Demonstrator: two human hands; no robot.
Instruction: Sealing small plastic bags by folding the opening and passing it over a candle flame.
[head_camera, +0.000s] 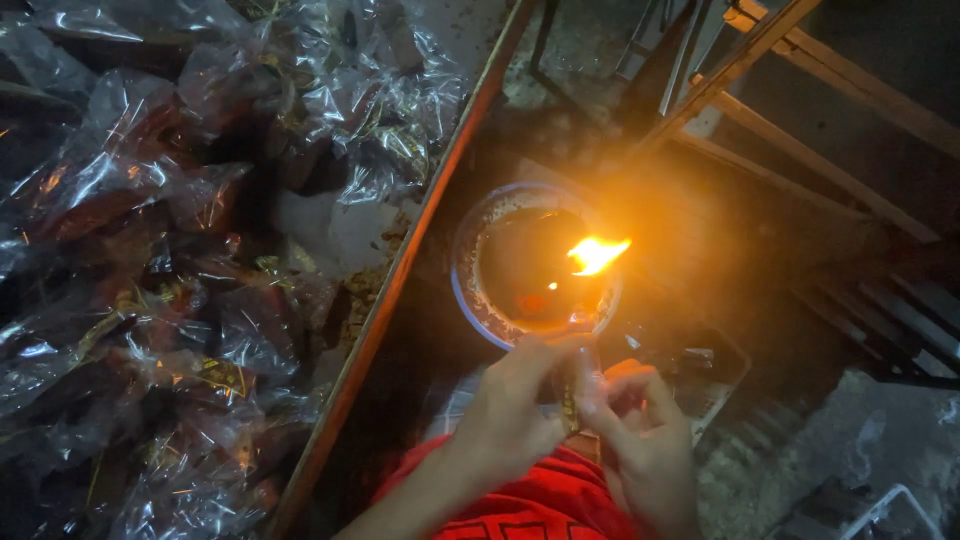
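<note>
My left hand (510, 410) and my right hand (645, 440) meet in front of me, both pinching a small clear plastic packet (580, 385) between their fingertips. The packet's upper edge is held close to a flame (597, 254) burning in a round blue-rimmed bowl (470, 300) just beyond my hands. The bowl holds dark wax or oil that glows orange. What is inside the packet is too dim to tell.
A big heap of clear plastic packets (180, 240) with dark contents fills a wooden-edged tray on the left; its rim (400, 270) runs diagonally. Wooden frame bars (790, 120) stand at the upper right. Red cloth (530, 500) covers my lap.
</note>
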